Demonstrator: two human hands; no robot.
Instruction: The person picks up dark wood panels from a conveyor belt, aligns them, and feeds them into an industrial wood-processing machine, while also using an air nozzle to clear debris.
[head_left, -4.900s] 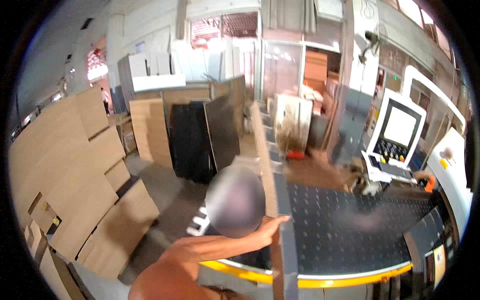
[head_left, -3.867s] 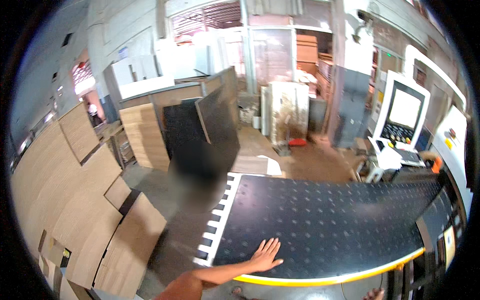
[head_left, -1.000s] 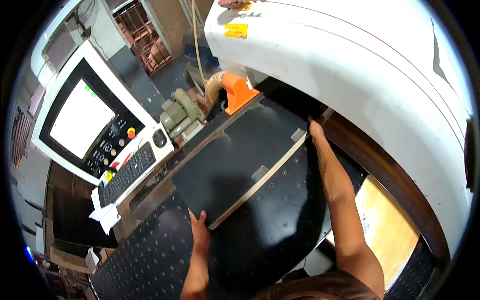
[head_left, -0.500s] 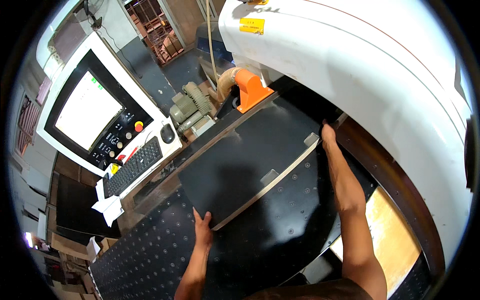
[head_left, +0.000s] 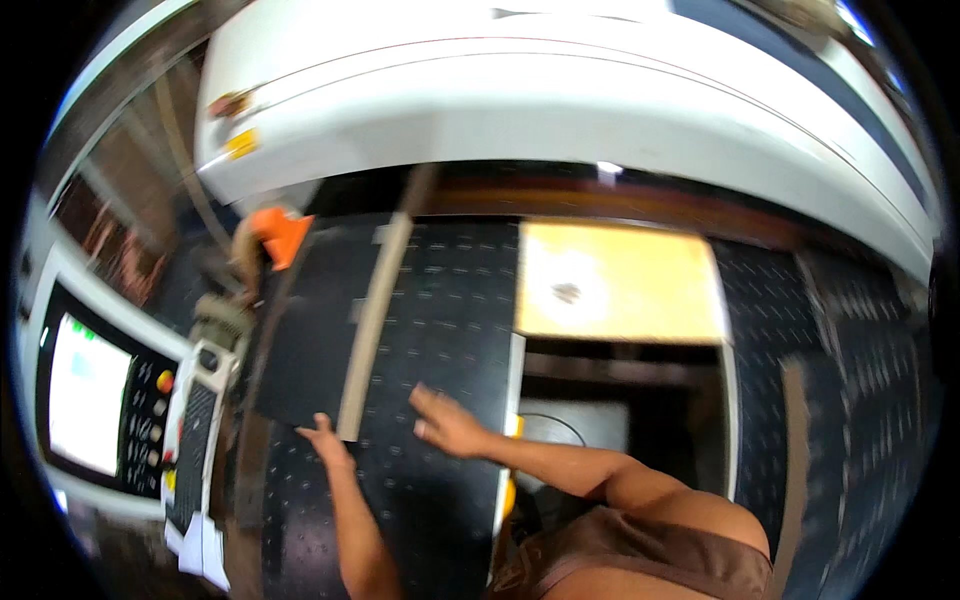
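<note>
One black panel (head_left: 312, 335) lies on the desk (head_left: 450, 315) to your left; bare surface runs from its pale edge to the white rim (head_left: 514, 400). Your left hand (head_left: 330, 450) meets its near end, grip unclear; your right hand (head_left: 452, 428), fingers extended, is well apart from it. One screen (head_left: 92, 395), one keyboard (head_left: 192, 445).
</note>
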